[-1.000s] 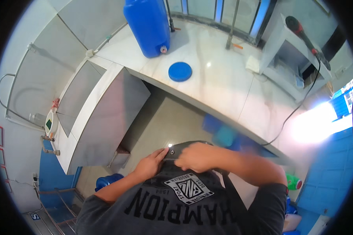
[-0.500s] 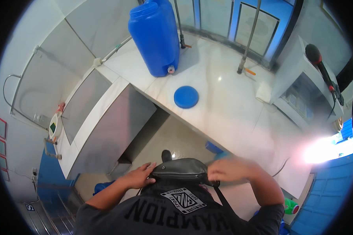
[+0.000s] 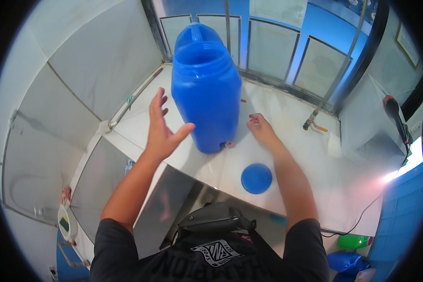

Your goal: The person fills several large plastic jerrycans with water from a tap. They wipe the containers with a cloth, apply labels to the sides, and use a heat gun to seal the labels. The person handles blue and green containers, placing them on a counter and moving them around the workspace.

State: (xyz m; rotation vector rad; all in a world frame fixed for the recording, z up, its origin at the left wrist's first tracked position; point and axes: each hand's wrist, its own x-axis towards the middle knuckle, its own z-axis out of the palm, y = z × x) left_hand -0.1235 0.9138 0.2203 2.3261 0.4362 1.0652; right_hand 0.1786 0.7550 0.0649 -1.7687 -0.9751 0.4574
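Spread left hand (image 3: 162, 137) and empty, half-curled right hand (image 3: 263, 132) are flanking a jerrycan (image 3: 210, 104); bumping could topple it past the counter's (image 3: 310, 162) edge.

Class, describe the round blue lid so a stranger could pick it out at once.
Start at the white counter, where a tall blue container stands between the left hand and right hand. From its base, look toward the counter's near edge, left of the right forearm. The lid lies there: a flat blue disc, unlike the upright, open-mouthed container.

The blue jug (image 3: 207, 101) hides the lower part of a pipe (image 3: 227, 28), and the bottom edge crops the shirt (image 3: 174, 268).
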